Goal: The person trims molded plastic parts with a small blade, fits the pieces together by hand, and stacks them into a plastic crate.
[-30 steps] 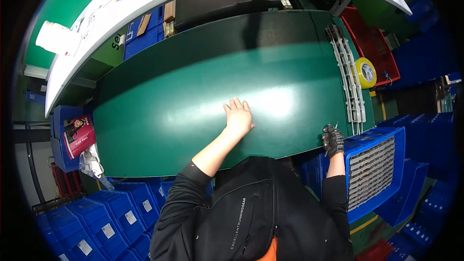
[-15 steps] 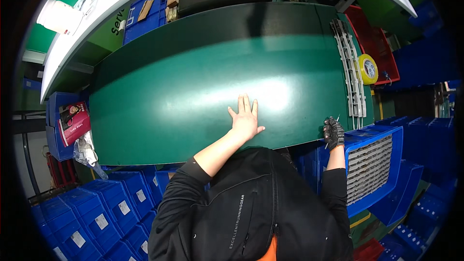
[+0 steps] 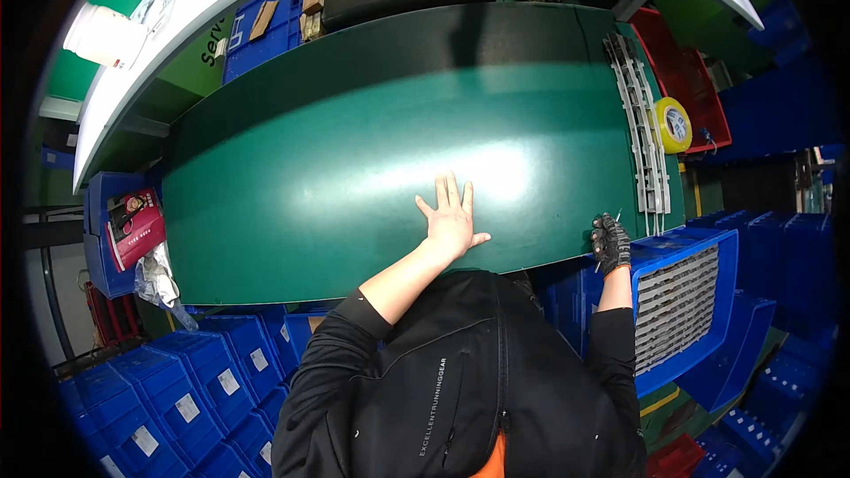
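My bare left hand (image 3: 449, 228) rests on the green tabletop (image 3: 328, 177) with its fingers spread, holding nothing. At the table's right front edge, my right hand (image 3: 611, 244) wears a dark grey glove and is closed around a thin metal tool (image 3: 619, 216). Only the slim tip and a short bit of its other end show, so its kind is unclear. Beyond that hand, several long grey notched strips (image 3: 651, 142) lie side by side along the table's right end. Next to them stands a roll of yellow tape (image 3: 675, 126).
A blue crate (image 3: 731, 288) of stacked grey strips (image 3: 677, 310) stands right of my right forearm. A red bin (image 3: 677, 80) is behind the tape. Blue crates (image 3: 181, 389) line the lower left. A white shelf (image 3: 133, 88) curves over the back left; a red package (image 3: 135, 228) sits at left.
My left hand stays on the tabletop, its fingers and thumb spread slightly wider. My right hand has hardly moved and still grips the thin tool.
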Available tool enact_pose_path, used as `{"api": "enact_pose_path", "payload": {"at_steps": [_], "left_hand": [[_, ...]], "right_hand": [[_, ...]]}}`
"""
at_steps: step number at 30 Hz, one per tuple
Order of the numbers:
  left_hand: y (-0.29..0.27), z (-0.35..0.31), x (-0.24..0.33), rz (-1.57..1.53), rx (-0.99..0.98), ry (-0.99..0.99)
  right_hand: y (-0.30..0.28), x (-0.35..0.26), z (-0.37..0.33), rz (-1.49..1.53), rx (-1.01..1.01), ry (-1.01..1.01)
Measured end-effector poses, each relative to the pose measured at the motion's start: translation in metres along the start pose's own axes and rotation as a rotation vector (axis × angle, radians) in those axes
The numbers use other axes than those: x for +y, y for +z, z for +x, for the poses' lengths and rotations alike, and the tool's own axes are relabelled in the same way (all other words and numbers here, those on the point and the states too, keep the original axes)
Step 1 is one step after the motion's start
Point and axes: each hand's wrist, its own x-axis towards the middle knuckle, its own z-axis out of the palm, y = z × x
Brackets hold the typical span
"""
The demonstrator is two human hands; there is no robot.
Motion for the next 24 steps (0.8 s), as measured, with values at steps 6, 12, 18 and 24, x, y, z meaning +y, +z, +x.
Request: {"api": "enact_pose_path", "payload": {"at_steps": [6,12,18,24], "left_hand": [[-0.002,0.015,-0.002,-0.051,0.144,-0.009],[-0.009,0.023,-0.007,-0.075,0.266,-0.025],[-0.02,0.037,-0.007,-0.038,0.291,-0.029],[-0.008,0.044,-0.006,0.053,0.396,0.027]], "right_hand": [[0.009,-0.009,-0.01,-0.031,0.028,0.058],[0.009,-0.009,-0.011,-0.029,0.024,0.03],[0.006,-0.005,-0.008,-0.03,0.004,0.005],[0.008,-0.006,-0.01,-0.027,-0.004,0.021]]}}
